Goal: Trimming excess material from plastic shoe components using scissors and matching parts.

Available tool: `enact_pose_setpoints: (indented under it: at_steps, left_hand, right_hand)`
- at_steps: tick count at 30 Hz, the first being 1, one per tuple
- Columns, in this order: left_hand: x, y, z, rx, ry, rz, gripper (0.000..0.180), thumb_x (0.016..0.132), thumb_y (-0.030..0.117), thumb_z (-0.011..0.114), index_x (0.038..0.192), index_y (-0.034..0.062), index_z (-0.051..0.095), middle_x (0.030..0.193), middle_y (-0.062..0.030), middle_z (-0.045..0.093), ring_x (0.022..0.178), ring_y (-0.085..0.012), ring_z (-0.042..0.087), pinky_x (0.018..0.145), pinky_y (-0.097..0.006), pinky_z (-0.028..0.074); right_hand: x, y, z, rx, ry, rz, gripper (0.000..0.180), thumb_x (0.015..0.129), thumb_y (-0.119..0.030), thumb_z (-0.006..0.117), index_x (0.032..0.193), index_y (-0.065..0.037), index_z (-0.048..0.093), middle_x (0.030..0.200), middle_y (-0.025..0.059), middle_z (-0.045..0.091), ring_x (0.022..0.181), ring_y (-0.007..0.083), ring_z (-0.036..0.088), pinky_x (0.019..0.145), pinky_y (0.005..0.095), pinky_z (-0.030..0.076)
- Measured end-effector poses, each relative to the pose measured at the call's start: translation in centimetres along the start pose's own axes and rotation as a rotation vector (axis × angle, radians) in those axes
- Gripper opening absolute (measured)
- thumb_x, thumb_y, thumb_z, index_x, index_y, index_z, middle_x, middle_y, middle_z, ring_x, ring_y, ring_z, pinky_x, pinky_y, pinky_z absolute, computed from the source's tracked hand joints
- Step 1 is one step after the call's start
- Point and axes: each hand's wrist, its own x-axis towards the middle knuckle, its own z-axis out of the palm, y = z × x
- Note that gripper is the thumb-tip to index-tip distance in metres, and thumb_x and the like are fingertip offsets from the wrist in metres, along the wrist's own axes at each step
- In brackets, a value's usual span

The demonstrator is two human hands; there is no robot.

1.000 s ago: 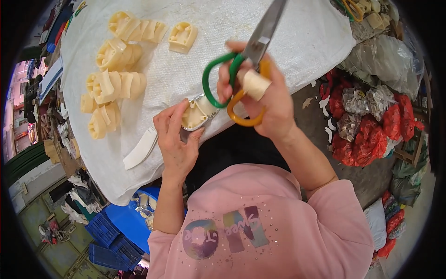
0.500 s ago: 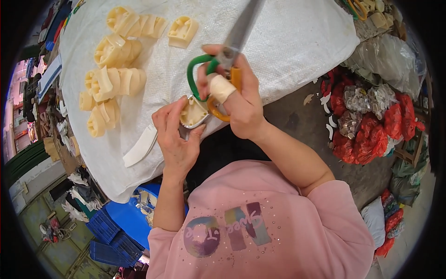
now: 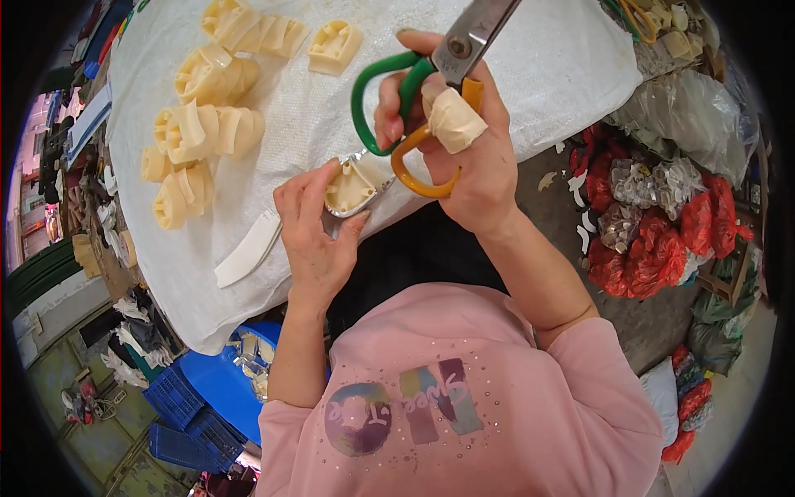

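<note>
My left hand (image 3: 319, 236) grips a cream plastic part (image 3: 351, 189) with a shiny silver rim, fingers on its left side and thumb below. Held above and right of that part are large scissors (image 3: 458, 48) with one green and one orange handle, in my right hand (image 3: 480, 182). Tan tape wraps the right thumb. The blades run off the top of the view, so their tips are hidden. A curved white strip (image 3: 248, 252) lies beside my left wrist. Similar cream parts (image 3: 214, 76) stand in rows at the left, with a single one (image 3: 334, 48) apart from them.
A white woven sheet (image 3: 546, 74) covers the work surface. Below it at the left are a blue tub (image 3: 217, 377) with cream and silver pieces in it and blue crates (image 3: 178, 396). Red plastic bags (image 3: 650, 257) and clear bags (image 3: 683, 108) lie at the right.
My right hand has moved up and to the right with the scissors, away from the cream part. My left hand stays nearly in place, and the part has shifted slightly up and right.
</note>
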Motion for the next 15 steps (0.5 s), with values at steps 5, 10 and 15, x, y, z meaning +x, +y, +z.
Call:
enact_pose_setpoints:
  at_steps: [5, 10, 15]
  left_hand:
    - [0.1, 0.0, -0.1, 0.016, -0.018, 0.001, 0.058, 0.066, 0.007, 0.073, 0.12, 0.0027, 0.055, 0.109, -0.0139, 0.054, 0.103, -0.0296, 0.049, 0.09, -0.037, 0.041]
    - [0.2, 0.1, -0.1, 0.024, -0.021, 0.003, 0.057, 0.066, 0.007, 0.073, 0.12, 0.0025, 0.055, 0.109, -0.0143, 0.054, 0.103, -0.0303, 0.049, 0.091, -0.037, 0.041]
    - [0.2, 0.1, -0.1, -0.011, 0.004, 0.021, 0.06, 0.061, 0.001, 0.074, 0.118, 0.004, 0.056, 0.109, -0.0125, 0.054, 0.101, -0.0308, 0.047, 0.09, -0.039, 0.04]
  right_hand:
    - [0.3, 1.7, -1.7, -0.111, -0.081, 0.013, 0.034, 0.091, -0.012, 0.049, 0.122, -0.001, 0.046, 0.082, 0.001, 0.053, 0.072, 0.0075, 0.048, 0.065, 0.0233, 0.042]
    - [0.0, -0.3, -0.7, -0.125, -0.093, -0.026, 0.035, 0.092, -0.013, 0.05, 0.124, -0.001, 0.045, 0.083, 0.0018, 0.053, 0.071, 0.0078, 0.048, 0.064, 0.0233, 0.042]
    - [-0.3, 0.7, -1.5, -0.232, -0.13, 0.071, 0.04, 0.096, -0.02, 0.043, 0.13, 0.0, 0.038, 0.09, 0.0094, 0.051, 0.076, 0.0145, 0.05, 0.071, 0.029, 0.044]
